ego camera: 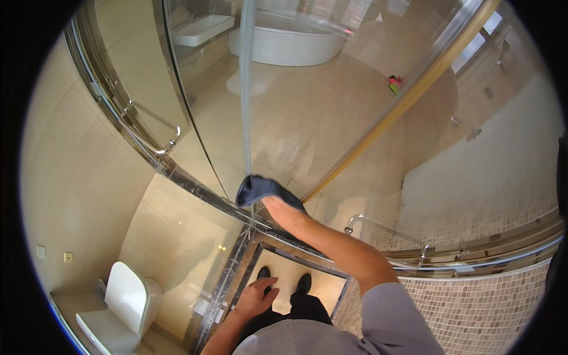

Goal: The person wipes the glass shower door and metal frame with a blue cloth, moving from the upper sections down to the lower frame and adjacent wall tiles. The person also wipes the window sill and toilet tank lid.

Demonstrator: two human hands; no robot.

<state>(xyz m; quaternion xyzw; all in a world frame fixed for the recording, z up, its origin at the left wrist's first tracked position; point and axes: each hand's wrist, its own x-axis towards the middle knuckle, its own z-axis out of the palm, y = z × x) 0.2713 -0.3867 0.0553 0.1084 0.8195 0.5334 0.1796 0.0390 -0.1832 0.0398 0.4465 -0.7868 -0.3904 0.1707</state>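
My right hand (280, 209) is stretched forward with a dark blue cloth (265, 187), which hides most of the fingers. The cloth lies against the low part of a clear glass panel, over the pale vertical edge strip (246, 111). Whether it touches the strip or only the glass beside it, I cannot tell. Down by my waist, my left hand (259, 295) holds nothing, its thumb and fingers apart above one of my black shoes (264, 273).
Metal handles (151, 148) (386, 235) stick out from the glass on both sides. A dark stone sill (199, 195) runs beneath it. To the left stands a white toilet (126, 293). Beyond the glass appear a white bathtub (288, 46) and a washbasin (204, 29).
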